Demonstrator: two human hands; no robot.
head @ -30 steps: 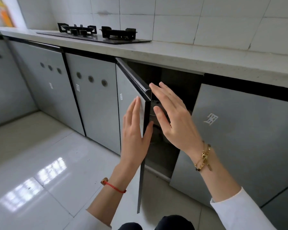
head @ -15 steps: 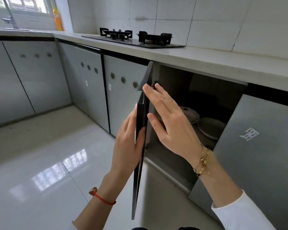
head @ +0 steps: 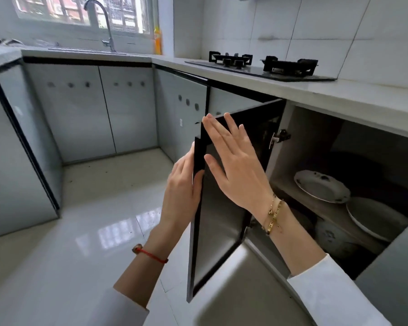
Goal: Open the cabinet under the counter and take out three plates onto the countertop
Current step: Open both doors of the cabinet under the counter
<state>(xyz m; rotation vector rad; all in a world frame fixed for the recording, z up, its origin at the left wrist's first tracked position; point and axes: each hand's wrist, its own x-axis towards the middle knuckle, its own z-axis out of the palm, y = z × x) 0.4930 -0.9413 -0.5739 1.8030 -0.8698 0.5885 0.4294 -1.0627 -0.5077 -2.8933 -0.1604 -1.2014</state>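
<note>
Head view: door swung wide on its hinge. Left hand pinches the door's free edge, thumb on the inner side; right hand lies flat and open on the inner face, gripping nothing. Plates sit on the shelf inside; bench bare above. Risks: door swinging back onto the reaching arm once released; tilted plates sliding if lifted one-handed.

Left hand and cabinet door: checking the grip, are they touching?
Touching. The head view shows the left hand wrapped around the free edge of the cabinet door, thumb on its dark inner face.
</note>
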